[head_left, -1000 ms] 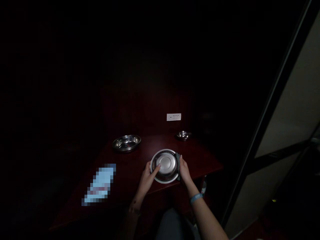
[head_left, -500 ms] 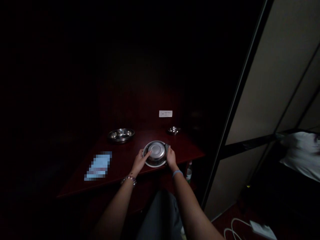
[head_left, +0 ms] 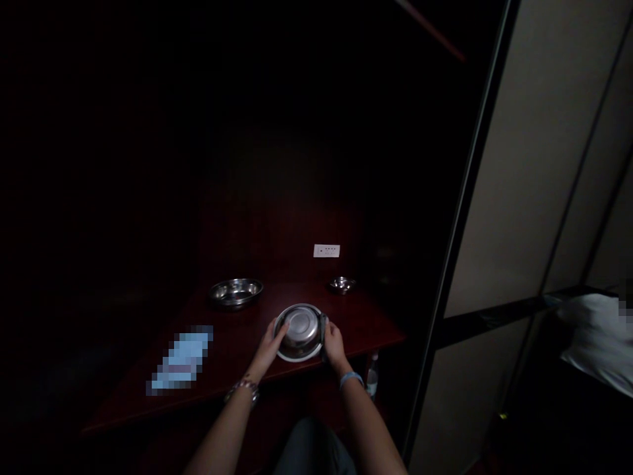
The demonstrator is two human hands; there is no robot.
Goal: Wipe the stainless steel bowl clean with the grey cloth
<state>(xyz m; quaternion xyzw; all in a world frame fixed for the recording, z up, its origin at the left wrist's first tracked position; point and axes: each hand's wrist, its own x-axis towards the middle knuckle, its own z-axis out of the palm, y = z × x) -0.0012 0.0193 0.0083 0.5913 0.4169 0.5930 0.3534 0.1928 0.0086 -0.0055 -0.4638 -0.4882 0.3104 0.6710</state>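
Note:
A shiny metal bowl (head_left: 302,324) is held bottom up above the front edge of the dark red desk (head_left: 366,323). My left hand (head_left: 268,348) grips its left rim, the thumb lying over the outer wall. At the right rim my right hand (head_left: 335,344) is closed on a dark, crumpled piece, perhaps a cloth (head_left: 323,328), pressed against the bowl; its exact kind is too dark to tell. A wide metal dish (head_left: 236,292) stands at the back left of the desk. Further right, near the back, is a small metal bowl (head_left: 342,285).
A pixelated light blue item (head_left: 182,359) lies on the desk's left side. On the back panel sits a white power socket (head_left: 326,251). Below the desk's right end stands a bottle (head_left: 372,376). Pale sliding panels (head_left: 519,165) and a white pillow-like bundle (head_left: 596,336) are at right.
The view has tilted up, so everything appears lower. Both hands still hold the upturned bowl, and the dark piece at its right rim has shifted slightly downward along the edge.

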